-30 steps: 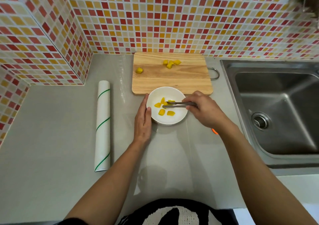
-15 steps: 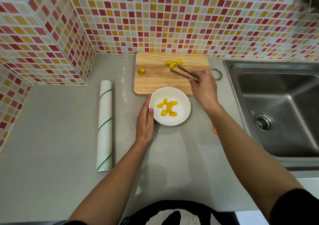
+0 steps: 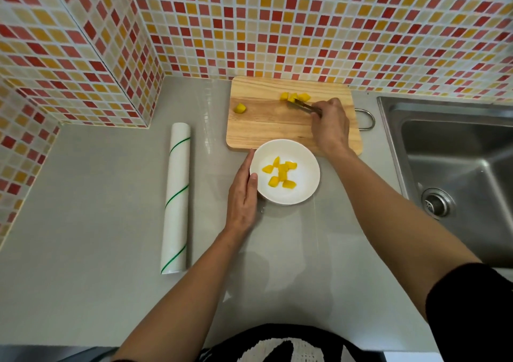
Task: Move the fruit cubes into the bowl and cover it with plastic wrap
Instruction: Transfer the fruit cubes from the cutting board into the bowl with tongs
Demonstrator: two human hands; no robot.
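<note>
Right hand clenched around metal tongs, held over the wooden cutting board; tong tips nearly together, touching the cluster of yellow fruit cubes at the board's far edge; can't tell if a cube is pinched yet. One lone cube sits well left of the tips, apart from the cluster. Left hand lies flat, fingers straight, not clenched, pressed against the left rim of the white bowl, thumb on the rim. Several cubes already in the bowl, near side of the tongs, just below the board. Plastic wrap roll lies left of the left hand, untouched, on the grey counter. Sink to the right of the right hand
</note>
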